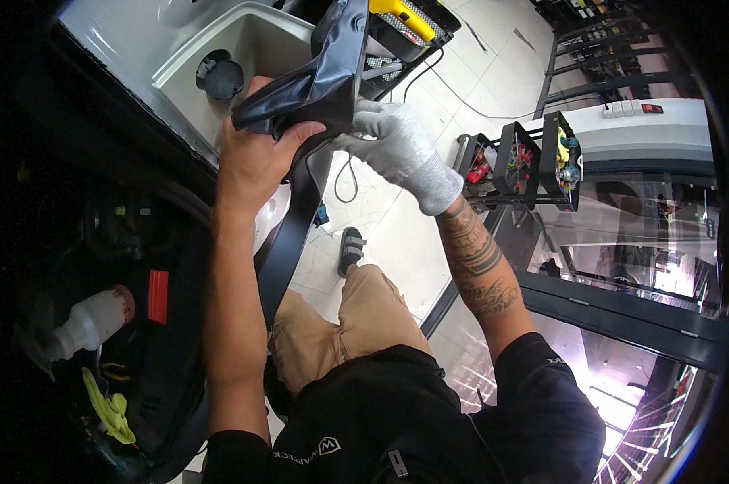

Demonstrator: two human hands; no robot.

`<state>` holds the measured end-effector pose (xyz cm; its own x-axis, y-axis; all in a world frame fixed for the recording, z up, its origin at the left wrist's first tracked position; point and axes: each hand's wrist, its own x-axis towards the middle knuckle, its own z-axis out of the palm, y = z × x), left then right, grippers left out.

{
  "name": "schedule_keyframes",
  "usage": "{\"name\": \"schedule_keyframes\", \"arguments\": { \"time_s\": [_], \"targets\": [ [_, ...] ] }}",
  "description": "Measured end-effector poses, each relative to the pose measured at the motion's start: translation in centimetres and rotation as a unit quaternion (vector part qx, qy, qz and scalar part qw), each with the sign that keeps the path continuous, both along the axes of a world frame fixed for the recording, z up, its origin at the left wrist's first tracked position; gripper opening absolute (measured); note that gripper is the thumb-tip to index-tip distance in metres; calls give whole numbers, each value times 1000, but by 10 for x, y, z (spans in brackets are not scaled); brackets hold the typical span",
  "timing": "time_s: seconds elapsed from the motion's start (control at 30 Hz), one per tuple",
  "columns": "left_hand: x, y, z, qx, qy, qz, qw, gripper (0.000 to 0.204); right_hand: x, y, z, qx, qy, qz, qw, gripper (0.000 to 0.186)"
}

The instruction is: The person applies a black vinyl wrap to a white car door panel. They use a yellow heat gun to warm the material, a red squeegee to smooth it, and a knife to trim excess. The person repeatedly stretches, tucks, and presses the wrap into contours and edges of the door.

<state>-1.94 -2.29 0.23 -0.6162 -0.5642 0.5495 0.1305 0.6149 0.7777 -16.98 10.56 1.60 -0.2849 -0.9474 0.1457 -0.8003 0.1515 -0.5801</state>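
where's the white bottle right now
The white bottle is at the lower left of the head view, below and left of the left hand, beside a red rectangular piece and above a yellow-green item.

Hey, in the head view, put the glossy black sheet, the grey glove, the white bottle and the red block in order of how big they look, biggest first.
1. Black sheet
2. Grey glove
3. White bottle
4. Red block

Apparent size only.

Visibility limits, head view.
I lose the black sheet (324,81) at the upper edge; it hides part of the left hand (254,161).
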Motion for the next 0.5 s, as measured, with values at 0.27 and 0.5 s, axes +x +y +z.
{"name": "schedule_keyframes", "arguments": {
  "time_s": [0.27,0.5],
  "targets": [
    [-6,-1,-3,21,42,-14,999,29,24,-2,-9,-4,-135,-128,982,21],
    [-6,-4,-4,16,33,-16,999,28,22,-3,8,-27,-116,-141,983,22]
  ]
}}
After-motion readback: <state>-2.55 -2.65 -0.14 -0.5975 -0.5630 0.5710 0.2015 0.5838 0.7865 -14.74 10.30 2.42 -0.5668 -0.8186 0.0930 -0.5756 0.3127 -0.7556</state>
